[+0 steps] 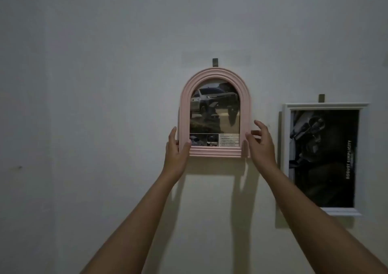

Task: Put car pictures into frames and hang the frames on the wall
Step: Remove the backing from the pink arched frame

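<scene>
Our left hand (177,147) grips the pink frame (214,73) at its lower left corner; our right hand (262,141), fingers loose, is beside its right edge. A white frame (325,105) hangs nearby.

Arched frame (214,114) left of rectangular frame (324,158)

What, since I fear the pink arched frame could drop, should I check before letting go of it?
1. Car picture seated in pink arched frame: ok.
2. Frame caught on hook above it: cannot tell, catch hidden.
3. Frame upright on wall: ok.
4. Left hand grips lower left corner: ok.
5. Right hand touching right edge: cannot tell, fingers spread.
6. Gap to white frame: ok.
</scene>
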Motion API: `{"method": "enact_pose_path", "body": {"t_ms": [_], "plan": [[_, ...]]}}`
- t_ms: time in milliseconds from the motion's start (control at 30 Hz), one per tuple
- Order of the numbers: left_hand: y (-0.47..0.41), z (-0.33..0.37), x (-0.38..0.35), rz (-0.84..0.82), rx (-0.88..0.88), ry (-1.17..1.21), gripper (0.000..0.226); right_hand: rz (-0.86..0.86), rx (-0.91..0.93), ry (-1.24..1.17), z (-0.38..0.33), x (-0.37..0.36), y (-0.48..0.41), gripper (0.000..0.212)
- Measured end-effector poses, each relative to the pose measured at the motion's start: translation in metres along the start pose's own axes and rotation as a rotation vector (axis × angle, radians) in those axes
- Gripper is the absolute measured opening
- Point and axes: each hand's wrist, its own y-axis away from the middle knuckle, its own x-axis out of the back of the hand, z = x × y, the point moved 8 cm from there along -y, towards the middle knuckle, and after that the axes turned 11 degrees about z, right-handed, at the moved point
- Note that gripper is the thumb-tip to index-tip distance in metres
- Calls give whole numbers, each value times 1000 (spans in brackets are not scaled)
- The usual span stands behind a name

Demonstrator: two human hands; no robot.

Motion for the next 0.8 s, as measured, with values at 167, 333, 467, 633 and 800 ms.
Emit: {"method": "enact_pose_path", "body": {"t_ms": [167, 333, 467, 633, 800], "plan": [[0, 7, -11, 41, -65, 20, 55, -35, 6, -89, 3, -16, 0, 46], [11, 21, -3, 97, -131, 56, 54, -24, 65, -121, -14, -9, 3, 47], [25, 34, 12, 117, -158, 100, 54, -54, 126, -187, -44, 5, 19, 46], [74, 17, 33, 100, -59, 121, 54, -198, 92, -279, -48, 29, 74, 46], [153, -29, 37, 50, 127, 73, 53, -110, -18, -283, -7, 67, 149, 45]]}}
